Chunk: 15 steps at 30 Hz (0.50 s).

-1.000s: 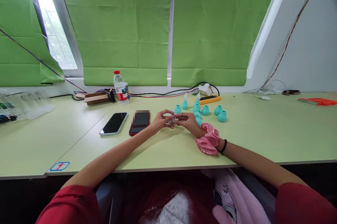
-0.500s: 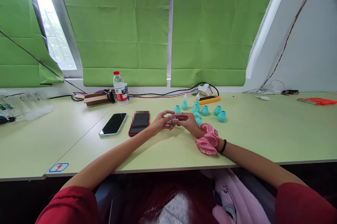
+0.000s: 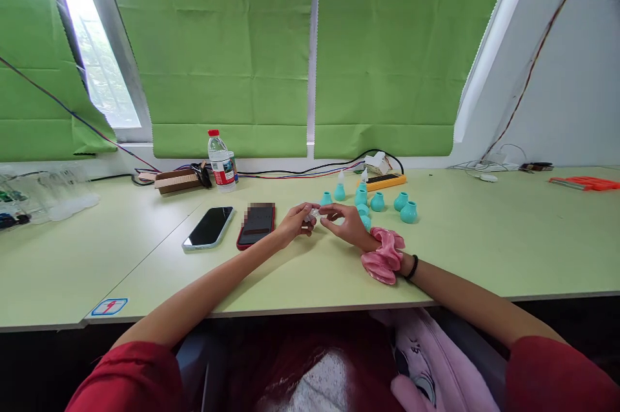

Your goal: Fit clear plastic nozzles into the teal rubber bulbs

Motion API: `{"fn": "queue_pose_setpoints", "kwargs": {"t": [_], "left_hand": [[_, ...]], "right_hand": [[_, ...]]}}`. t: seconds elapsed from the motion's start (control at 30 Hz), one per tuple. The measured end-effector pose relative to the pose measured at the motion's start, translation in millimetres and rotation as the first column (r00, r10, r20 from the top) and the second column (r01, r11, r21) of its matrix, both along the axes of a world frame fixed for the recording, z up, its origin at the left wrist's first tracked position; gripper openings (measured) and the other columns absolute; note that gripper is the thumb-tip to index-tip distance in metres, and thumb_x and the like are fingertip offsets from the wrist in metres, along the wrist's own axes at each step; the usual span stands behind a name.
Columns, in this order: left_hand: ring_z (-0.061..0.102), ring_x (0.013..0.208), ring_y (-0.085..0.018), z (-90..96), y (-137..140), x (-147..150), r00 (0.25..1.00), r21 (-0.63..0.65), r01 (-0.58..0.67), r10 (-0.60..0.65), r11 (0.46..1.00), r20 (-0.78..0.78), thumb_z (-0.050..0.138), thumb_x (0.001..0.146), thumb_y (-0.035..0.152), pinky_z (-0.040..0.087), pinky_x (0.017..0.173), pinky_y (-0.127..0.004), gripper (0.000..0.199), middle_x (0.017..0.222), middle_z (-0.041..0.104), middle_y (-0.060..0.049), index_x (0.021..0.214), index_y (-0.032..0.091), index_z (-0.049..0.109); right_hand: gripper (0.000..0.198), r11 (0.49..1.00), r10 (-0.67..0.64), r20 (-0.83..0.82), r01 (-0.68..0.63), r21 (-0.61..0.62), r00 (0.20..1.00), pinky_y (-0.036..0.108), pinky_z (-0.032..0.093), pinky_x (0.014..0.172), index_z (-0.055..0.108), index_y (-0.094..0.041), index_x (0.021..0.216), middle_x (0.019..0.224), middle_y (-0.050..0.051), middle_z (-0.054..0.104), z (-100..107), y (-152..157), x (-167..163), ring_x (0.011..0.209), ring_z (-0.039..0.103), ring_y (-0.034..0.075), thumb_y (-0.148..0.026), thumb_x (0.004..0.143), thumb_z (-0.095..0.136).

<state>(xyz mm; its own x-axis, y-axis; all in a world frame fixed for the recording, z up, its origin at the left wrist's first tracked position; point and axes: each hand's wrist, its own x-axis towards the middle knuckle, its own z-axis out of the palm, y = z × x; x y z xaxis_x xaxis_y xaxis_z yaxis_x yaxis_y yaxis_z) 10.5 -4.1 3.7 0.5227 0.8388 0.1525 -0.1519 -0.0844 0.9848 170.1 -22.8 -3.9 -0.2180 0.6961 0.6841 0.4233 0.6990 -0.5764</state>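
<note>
My left hand (image 3: 296, 223) is closed round a small clear, whitish piece (image 3: 314, 213), which looks like transparent plastic; its exact kind is too small to tell. Close on its right is my right hand (image 3: 343, 223), thumb and fingers parted, with the fingertips at the piece's edge; whether they touch it I cannot tell. Just beyond the hands stand several small turquoise pots (image 3: 377, 202) with round bodies and narrow necks. Two of them, including one turquoise pot (image 3: 340, 191) at the back, carry pointed white tips. My right hand partly hides the nearest pots.
Left of my hands lie a red-cased phone (image 3: 256, 226) and a light-cased phone (image 3: 208, 229). A water bottle (image 3: 221, 163), a cardboard tray (image 3: 179, 181), a yellow power strip (image 3: 386, 182) and cables line the back. Clear cups (image 3: 62, 195) lie far left, orange-handled tools (image 3: 586, 183) far right.
The thumb and fingers of my right hand have parted and drawn slightly away from the clear piece. It stays in my left hand.
</note>
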Motion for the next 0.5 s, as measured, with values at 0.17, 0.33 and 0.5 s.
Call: {"fn": "queue_pose_setpoints", "kwargs": {"t": [0.17, 0.33, 0.5], "left_hand": [[0.043, 0.049, -0.007, -2.7, 2.2, 1.3, 1.0, -0.038, -0.015, 0.015, 0.999, 0.007, 0.049, 0.073, 0.041, 0.038, 0.043, -0.02, 0.03, 0.06, 0.041, 0.002, 0.092, 0.017, 0.054], [0.045, 0.051, -0.008, -4.7, 3.8, 0.8, 0.999, -0.034, 0.031, -0.032, 0.999, -0.007, 0.051, 0.072, 0.039, 0.039, 0.044, -0.02, 0.033, 0.062, 0.045, 0.0, 0.096, 0.016, 0.052], [0.046, 0.051, -0.009, -5.6, 2.1, 1.4, 0.999, 0.0, 0.029, -0.029, 1.0, -0.042, 0.052, 0.072, 0.04, 0.038, 0.044, -0.02, 0.038, 0.057, 0.046, 0.001, 0.101, 0.017, 0.049]], "right_hand": [[0.018, 0.985, -0.127, 0.191, 0.1, 0.141, 0.973, 0.024, 0.045, 0.064, 0.06, -0.017, 0.083, 0.076, 0.001, 0.064, -0.7, 0.8, 1.8, 0.06, 0.055, 0.011, -0.021, 0.067, 0.054], [0.015, 0.978, -0.175, 0.271, 0.137, 0.155, 0.947, 0.023, 0.042, 0.062, 0.06, -0.017, 0.079, 0.075, 0.001, 0.064, -1.7, 3.8, 2.7, 0.06, 0.054, 0.011, -0.021, 0.068, 0.052], [0.017, 0.976, -0.218, 0.343, 0.193, 0.104, 0.914, 0.023, 0.041, 0.064, 0.06, -0.017, 0.082, 0.076, 0.001, 0.064, 0.8, 0.8, 2.6, 0.063, 0.056, 0.012, -0.024, 0.069, 0.05]]}}
